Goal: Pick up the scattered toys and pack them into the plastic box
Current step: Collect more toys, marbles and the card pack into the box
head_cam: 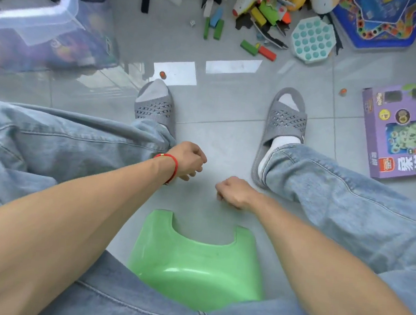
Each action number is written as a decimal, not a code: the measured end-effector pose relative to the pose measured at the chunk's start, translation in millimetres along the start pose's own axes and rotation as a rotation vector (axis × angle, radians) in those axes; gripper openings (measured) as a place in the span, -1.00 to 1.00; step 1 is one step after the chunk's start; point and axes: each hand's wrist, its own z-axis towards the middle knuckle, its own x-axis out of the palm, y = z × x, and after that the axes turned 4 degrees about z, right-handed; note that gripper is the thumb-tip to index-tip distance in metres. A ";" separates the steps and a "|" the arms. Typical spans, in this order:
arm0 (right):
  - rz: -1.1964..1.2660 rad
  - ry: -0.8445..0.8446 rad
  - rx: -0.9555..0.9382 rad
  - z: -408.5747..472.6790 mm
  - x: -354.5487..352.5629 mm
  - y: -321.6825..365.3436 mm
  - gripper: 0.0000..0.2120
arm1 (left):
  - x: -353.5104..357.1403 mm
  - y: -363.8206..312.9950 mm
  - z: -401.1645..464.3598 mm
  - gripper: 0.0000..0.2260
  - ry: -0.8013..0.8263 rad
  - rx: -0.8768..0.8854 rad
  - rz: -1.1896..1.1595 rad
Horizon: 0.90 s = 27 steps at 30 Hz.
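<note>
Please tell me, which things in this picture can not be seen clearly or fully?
- Plastic box, head view: cut off by the top-left edge, its contents blurred through the wall.
- Toy pile: cut off by the top edge.
- Purple game box: right edge crops it.
- Left hand and right hand: curled fingers hide the palms.

A glossy pale-green plastic stool [198,264], grey perforated rubber slippers [284,119], a purple cardboard game box [402,131], a teal-dotted white pop toy [312,39].

Grey tiled floor [223,102], scattered toys [266,12], plastic box [45,12], purple carton [402,129]
</note>
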 end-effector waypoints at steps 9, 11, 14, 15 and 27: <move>0.000 -0.297 -0.212 -41.3 -215.8 107.7 -0.64 | -123.7 -71.2 39.3 -0.82 -0.531 0.155 0.157; -0.195 -0.286 -0.222 -49.3 -255.9 118.9 -0.71 | -147.0 -72.3 52.6 -0.79 -0.657 0.106 0.327; -0.338 -0.251 -0.216 -48.2 -293.8 117.0 -0.76 | -166.6 -62.0 79.3 -0.79 -0.676 0.024 0.471; -0.376 -0.253 -0.210 -43.6 -303.6 110.9 -0.77 | -169.4 -57.0 90.0 -0.77 -0.664 0.018 0.503; -0.191 -0.771 0.142 27.8 -356.5 -57.4 -0.77 | -161.4 -50.7 167.8 -0.82 -0.746 0.040 0.572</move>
